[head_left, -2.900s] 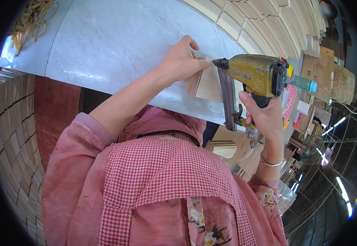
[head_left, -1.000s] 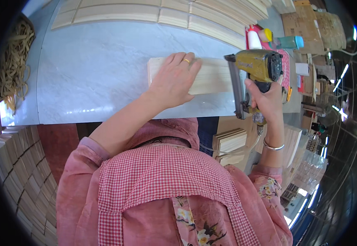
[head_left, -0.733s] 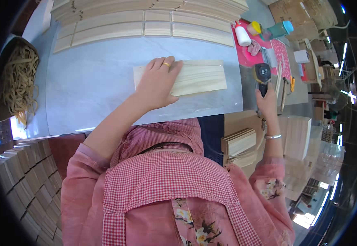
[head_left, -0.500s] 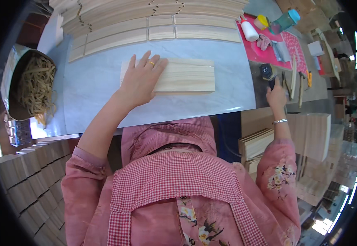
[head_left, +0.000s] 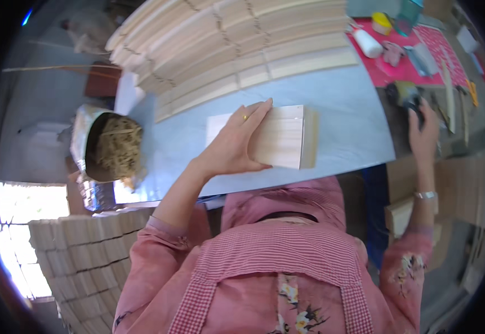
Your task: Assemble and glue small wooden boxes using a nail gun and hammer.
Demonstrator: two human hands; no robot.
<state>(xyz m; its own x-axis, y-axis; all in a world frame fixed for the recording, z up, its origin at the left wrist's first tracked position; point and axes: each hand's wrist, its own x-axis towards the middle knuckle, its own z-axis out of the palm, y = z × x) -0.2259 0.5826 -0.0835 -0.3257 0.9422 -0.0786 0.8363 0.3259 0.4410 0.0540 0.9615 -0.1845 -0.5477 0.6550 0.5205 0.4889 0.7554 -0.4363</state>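
Note:
My left hand (head_left: 231,139) spans a pale wooden box (head_left: 280,136) on the table, its fingers at the far edge and its thumb at the near edge. The box's top face and right end show; the palm hides part of its left. Off to the right, my right hand (head_left: 424,131) has its fingers around the black handle of a hand tool (head_left: 405,93) with an olive body and a dark round end. The tool's exact kind is hard to make out, and it is close to the dark board beneath it.
Rows of stacked wooden pieces (head_left: 237,44) fill the table's far side. A bin of wood shavings (head_left: 119,147) stands left. Beyond the tool lie a pink mat (head_left: 384,72), white bottle (head_left: 368,43), yellow-lidded jar (head_left: 381,22) and orange cutter (head_left: 472,94). Stacked blocks (head_left: 89,261) sit lower left.
My view has swung, shifting everything rightward. My left hand has gone from lying flat on the box to spanning it. My right hand has closed on the tool, which has turned.

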